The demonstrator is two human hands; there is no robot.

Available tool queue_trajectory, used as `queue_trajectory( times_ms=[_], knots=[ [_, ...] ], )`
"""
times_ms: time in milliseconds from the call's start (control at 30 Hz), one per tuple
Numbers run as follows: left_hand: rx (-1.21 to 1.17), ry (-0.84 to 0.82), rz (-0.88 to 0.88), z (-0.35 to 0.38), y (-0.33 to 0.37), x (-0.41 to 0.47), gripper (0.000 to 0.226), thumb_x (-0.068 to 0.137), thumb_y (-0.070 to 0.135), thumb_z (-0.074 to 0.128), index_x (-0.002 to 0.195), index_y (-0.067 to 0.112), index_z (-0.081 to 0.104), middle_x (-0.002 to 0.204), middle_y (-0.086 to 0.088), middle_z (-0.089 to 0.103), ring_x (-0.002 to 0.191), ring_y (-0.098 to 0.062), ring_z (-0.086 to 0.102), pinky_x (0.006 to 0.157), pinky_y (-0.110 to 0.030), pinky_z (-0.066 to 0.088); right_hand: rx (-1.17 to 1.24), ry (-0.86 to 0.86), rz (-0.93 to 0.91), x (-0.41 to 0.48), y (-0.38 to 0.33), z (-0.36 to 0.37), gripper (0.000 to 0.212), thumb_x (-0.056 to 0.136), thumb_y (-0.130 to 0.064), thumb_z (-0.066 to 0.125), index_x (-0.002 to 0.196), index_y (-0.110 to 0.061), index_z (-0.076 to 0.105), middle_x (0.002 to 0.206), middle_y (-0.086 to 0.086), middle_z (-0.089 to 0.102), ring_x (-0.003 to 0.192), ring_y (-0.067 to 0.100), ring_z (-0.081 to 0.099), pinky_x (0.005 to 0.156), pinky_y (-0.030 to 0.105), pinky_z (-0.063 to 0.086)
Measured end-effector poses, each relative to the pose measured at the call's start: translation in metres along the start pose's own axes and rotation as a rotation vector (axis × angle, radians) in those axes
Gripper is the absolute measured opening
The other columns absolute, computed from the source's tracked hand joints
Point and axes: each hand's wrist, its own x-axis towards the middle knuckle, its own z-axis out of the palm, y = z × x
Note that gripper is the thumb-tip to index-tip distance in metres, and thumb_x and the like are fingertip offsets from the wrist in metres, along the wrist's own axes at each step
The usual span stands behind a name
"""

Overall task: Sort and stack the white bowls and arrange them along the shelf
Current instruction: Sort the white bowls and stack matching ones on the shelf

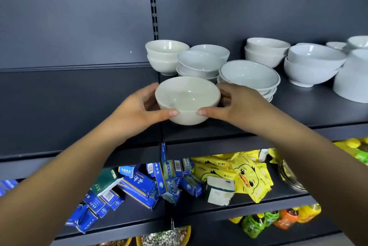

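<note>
While left hand [137,107] and right hand [238,104] clasp its sides, fingers curled, round off-white ceramic bowl [187,99] is at front of dark grey metal shelf [302,110] | stacked white bowls [249,75] just behind

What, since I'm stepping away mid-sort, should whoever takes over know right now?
Hands: left hand and right hand both grip one cream bowl at the shelf front.
Things: a matching cream stack behind; other stacks centre and right, a big bowl tilted far right.
Done: several stacks built.
Left: probably stack the held bowl on its match, right the tilted one, line stacks up.
</note>
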Motion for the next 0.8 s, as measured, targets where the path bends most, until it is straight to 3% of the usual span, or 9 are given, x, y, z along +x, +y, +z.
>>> queue_trajectory(
  times_ms=[67, 133, 233, 333, 367, 500, 600, 700, 800],
  knots=[
    [-0.026, 0.024, -0.044, -0.009, 0.001, 0.002, 0.042, 0.07, 0.032, 0.076, 0.107, 0.024, 0.057, 0.102, 0.023, 0.067, 0.099, 0.008, 0.06, 0.084, -0.01, 0.045, -0.139, -0.023, 0.001, 0.001, -0.006, -0.007, 0.026, 0.072, -0.044, 0.07, 0.088, -0.031, 0.054, 0.098, -0.007, 0.062, 0.095, 0.012, 0.056, 0.08, 0.023, 0.04],
    [-0.119, 0.121, -0.096, -0.024, 0.002, 0.009, 0.068, 0.055, 0.054, 0.079, 0.112, 0.025, 0.056, 0.114, 0.015, 0.062, 0.107, 0.001, 0.059, 0.09, -0.018, 0.048, -0.239, -0.045, 0.003, 0.004, -0.012, -0.014, 0.029, 0.074, -0.048, 0.067, 0.069, -0.032, 0.042, 0.082, -0.008, 0.056, 0.083, 0.013, 0.051, 0.071, 0.026, 0.038],
    [-0.145, 0.221, -0.116, -0.049, 0.004, 0.029, 0.064, 0.066, 0.043, 0.077, 0.12, 0.016, 0.055, 0.115, 0.006, 0.062, 0.107, -0.004, 0.059, 0.089, -0.017, 0.05, -0.289, -0.03, 0.01, 0.014, -0.018, -0.028, 0.03, 0.074, -0.053, 0.062, 0.073, -0.026, 0.049, 0.082, -0.006, 0.058, 0.084, 0.016, 0.053, 0.074, 0.027, 0.038],
    [-0.077, 0.288, -0.148, -0.065, 0.0, 0.06, 0.062, 0.078, 0.031, 0.065, 0.132, 0.009, 0.046, 0.126, 0.0, 0.056, 0.112, -0.007, 0.055, 0.098, -0.023, 0.043, -0.254, 0.025, 0.005, 0.04, -0.025, -0.045, 0.055, 0.071, -0.055, 0.063, 0.114, -0.021, 0.06, 0.115, -0.008, 0.062, 0.11, 0.012, 0.054, 0.09, 0.022, 0.038],
    [-0.059, 0.295, -0.153, -0.068, -0.003, 0.072, 0.068, 0.075, 0.034, 0.067, 0.134, 0.009, 0.045, 0.129, -0.001, 0.055, 0.113, -0.009, 0.054, 0.102, -0.026, 0.041, -0.247, 0.024, 0.007, 0.054, -0.028, -0.051, 0.058, 0.072, -0.054, 0.063, 0.117, -0.018, 0.06, 0.117, -0.007, 0.062, 0.11, 0.013, 0.054, 0.091, 0.023, 0.038],
    [0.075, 0.318, -0.207, -0.071, -0.024, 0.116, 0.081, 0.072, 0.037, 0.076, 0.139, 0.008, 0.039, 0.138, -0.004, 0.048, 0.123, -0.015, 0.049, 0.107, -0.031, 0.035, -0.25, -0.055, 0.003, 0.131, -0.024, -0.072, 0.057, 0.078, -0.052, 0.061, 0.103, -0.001, 0.064, 0.098, 0.012, 0.065, 0.089, 0.021, 0.058, 0.081, 0.031, 0.043],
    [0.081, 0.233, -0.208, -0.07, -0.04, 0.144, 0.104, 0.049, 0.051, 0.085, 0.134, 0.008, 0.044, 0.134, -0.004, 0.054, 0.12, -0.015, 0.054, 0.106, -0.037, 0.04, -0.277, -0.13, 0.003, 0.192, -0.014, -0.075, 0.059, 0.078, -0.056, 0.059, 0.091, 0.001, 0.064, 0.086, 0.019, 0.061, 0.074, 0.021, 0.049, 0.069, 0.03, 0.038],
    [0.098, 0.181, -0.166, -0.066, -0.05, 0.163, 0.093, 0.05, 0.041, 0.086, 0.131, 0.016, 0.047, 0.126, 0.005, 0.059, 0.117, -0.01, 0.055, 0.103, -0.034, 0.042, -0.33, -0.221, -0.029, 0.239, -0.006, -0.067, 0.051, 0.08, -0.056, 0.058, 0.069, -0.007, 0.046, 0.065, 0.004, 0.036, 0.064, 0.019, 0.033, 0.058, 0.029, 0.026],
    [0.106, 0.178, -0.184, -0.067, -0.06, 0.174, 0.104, 0.045, 0.045, 0.086, 0.136, 0.028, 0.038, 0.125, 0.014, 0.058, 0.115, -0.003, 0.054, 0.101, -0.03, 0.043, -0.39, -0.311, -0.062, 0.274, 0.005, -0.051, 0.051, 0.079, -0.059, 0.056, 0.07, -0.009, 0.05, 0.07, 0.004, 0.043, 0.068, 0.021, 0.039, 0.062, 0.031, 0.03]
  ],
)
